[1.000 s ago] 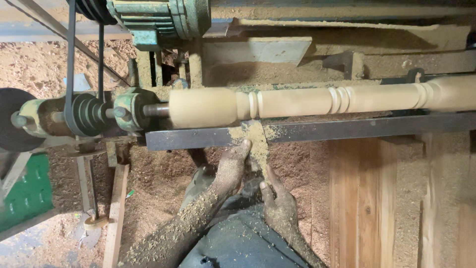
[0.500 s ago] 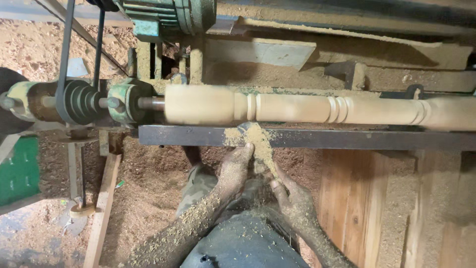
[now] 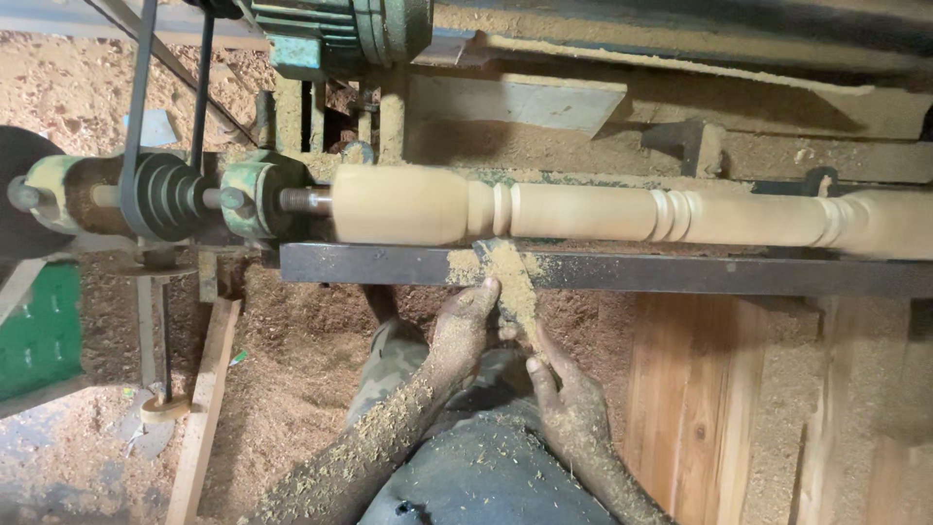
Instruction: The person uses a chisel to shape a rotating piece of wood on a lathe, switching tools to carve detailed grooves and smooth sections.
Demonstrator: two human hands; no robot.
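While turning tool rests on steel tool rest, my left hand pinches its shaft near tip, right hand clenched round handle end at five o'clock. Spindle sits at twelve o'clock, mounted between green headstock and far right end. Judging progress: beads, coves already cut at several spots; left block next to headstock looks plain, cove beside it in hand. Wood pale, smooth. Sawdust coats both forearms, floor.

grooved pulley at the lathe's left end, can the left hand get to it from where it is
Probably yes: the left hand sits at the tool rest, and open space lies leftward to the pulley, though the belt runs over it.
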